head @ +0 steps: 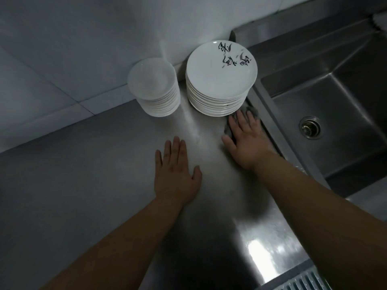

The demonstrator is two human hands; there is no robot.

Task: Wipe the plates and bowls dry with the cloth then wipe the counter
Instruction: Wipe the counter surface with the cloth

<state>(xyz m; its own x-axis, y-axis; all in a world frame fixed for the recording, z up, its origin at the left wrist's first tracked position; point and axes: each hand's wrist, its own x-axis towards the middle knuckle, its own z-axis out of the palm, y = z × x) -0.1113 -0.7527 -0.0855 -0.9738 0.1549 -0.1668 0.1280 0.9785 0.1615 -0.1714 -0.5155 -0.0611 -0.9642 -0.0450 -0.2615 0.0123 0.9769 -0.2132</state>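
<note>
A tall stack of white plates (219,80), the top one marked with black brush writing, stands at the back of the steel counter (94,185). Left of it is a lower stack of small white bowls (155,88). My right hand (245,137) lies flat with straight fingers on a grey cloth (252,110), pressing it onto the counter just in front of the plate stack, beside the sink's edge. Most of the cloth is hidden under the hand. My left hand (176,172) rests flat on the bare counter, fingers straight, holding nothing.
A steel sink (345,114) with a round drain (310,127) drops away to the right of the counter. White tiled wall (73,49) rises behind the stacks. A ribbed metal grate (303,279) shows at the bottom right corner.
</note>
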